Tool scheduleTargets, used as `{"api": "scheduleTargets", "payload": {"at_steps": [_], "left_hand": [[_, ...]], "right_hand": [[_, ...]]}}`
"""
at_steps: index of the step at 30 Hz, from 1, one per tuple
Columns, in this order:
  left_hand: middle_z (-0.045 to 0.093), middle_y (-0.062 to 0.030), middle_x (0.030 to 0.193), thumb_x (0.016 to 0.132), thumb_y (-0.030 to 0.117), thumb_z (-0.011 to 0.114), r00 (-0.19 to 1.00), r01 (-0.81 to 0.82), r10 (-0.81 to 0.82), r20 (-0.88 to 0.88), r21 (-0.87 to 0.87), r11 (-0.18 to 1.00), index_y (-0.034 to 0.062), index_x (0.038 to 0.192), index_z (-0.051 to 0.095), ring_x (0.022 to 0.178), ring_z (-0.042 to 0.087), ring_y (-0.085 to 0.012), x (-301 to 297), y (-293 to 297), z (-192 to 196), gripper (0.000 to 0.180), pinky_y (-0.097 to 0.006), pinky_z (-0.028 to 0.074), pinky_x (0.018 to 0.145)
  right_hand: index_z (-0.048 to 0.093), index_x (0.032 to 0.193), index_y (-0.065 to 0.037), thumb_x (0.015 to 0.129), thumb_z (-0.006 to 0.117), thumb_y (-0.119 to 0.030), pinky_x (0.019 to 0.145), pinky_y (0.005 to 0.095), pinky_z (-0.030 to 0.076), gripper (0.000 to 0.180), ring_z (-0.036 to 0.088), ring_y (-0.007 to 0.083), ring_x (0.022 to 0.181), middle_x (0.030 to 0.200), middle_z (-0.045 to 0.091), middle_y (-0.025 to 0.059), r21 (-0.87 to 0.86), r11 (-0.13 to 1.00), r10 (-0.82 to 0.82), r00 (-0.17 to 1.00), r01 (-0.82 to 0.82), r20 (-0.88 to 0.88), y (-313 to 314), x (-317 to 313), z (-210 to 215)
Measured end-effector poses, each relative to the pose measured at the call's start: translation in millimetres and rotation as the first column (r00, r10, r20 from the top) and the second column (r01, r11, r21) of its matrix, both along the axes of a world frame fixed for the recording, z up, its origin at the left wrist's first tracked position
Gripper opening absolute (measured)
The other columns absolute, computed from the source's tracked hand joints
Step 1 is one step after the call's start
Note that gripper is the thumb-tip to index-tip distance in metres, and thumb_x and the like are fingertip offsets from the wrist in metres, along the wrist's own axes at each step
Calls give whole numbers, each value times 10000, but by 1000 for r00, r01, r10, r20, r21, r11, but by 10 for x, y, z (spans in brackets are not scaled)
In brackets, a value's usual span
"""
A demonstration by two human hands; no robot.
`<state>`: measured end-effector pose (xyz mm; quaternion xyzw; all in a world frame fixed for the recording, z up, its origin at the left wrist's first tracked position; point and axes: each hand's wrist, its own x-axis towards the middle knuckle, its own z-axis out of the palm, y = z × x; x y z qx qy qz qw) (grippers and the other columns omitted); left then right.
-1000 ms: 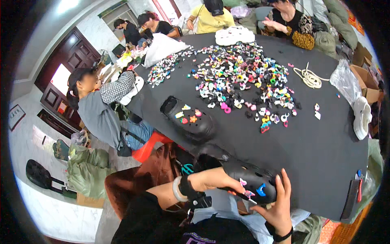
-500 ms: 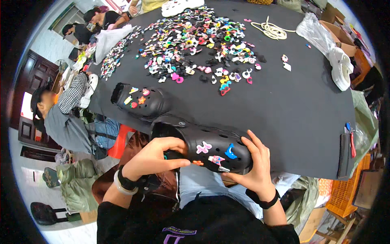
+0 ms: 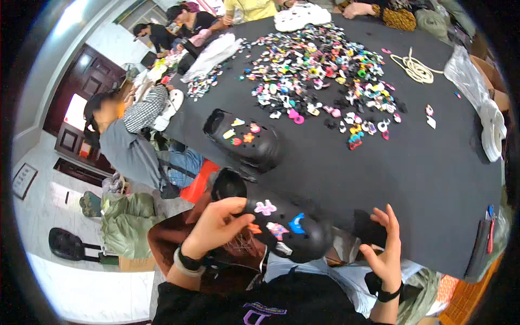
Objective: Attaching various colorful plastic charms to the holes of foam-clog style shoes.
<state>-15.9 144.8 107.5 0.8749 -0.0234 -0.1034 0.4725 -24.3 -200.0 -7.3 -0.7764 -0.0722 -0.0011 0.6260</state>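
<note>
A black clog (image 3: 314, 236) lies at the table's near edge, its toe pointing right. On its top are a pink charm (image 3: 265, 207), a blue charm (image 3: 296, 223), a pink-and-white figure charm (image 3: 277, 231) and a pale charm (image 3: 283, 248). An orange charm (image 3: 254, 229) shows beside the fingertips of my left hand (image 3: 219, 225), which is closed round the clog's near side by the opening. Part of its grip is hidden. My right hand (image 3: 384, 244) hangs apart from the toe, fingers spread, holding nothing. Farther off sits a second black clog (image 3: 265, 151) with fruit-like charms.
A big heap of colourful charms (image 3: 319, 70) covers the far table (image 3: 422, 179). White clogs (image 3: 492, 130), a coiled cord (image 3: 414, 67), a plastic bag (image 3: 466, 76) and a red-handled tool (image 3: 491, 235) lie about. A co-worker (image 3: 130, 141) sits at the left; others are farther back.
My right hand has let go of the clog's toe and moved off to the right, its fingers opening. My left hand stays at the clog. The whole view has shifted.
</note>
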Motion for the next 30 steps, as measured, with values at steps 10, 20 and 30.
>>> {"api": "scheduleTargets", "payload": {"at_steps": [10, 20, 30], "left_hand": [[648, -29, 928, 841, -16, 534, 942, -325, 333, 46, -126, 937, -27, 1008, 591, 825, 599, -93, 446, 1460, 140, 177, -229, 472, 749], [582, -45, 828, 821, -33, 520, 959, -245, 263, 106, -160, 956, 55, 1474, 203, 607, 545, -85, 976, 1567, -228, 731, -222, 458, 523], [489, -53, 1314, 675, 14, 527, 921, -9, -2, -389, -27, 1000, 36, 1443, 335, 962, 544, -92, 1501, 1858, -93, 791, -211, 461, 821]], "right_hand": [[270, 1465, -14, 716, 736, -59, 1020, 407, 398, 884, 548, 305, 1159, 1238, 562, 193, -67, 997, 30, 999, -29, 20, 45, 23, 25], [307, 1453, -22, 713, 680, -37, 981, 382, 420, 829, 575, 274, 1076, 1154, 595, 169, -100, 994, -35, 999, 34, -5, 130, 7, 129], [362, 1424, -19, 712, 676, -11, 968, 376, 430, 778, 583, 264, 1056, 1124, 612, 157, -151, 988, -14, 997, 25, 72, 80, -42, 57]]}}
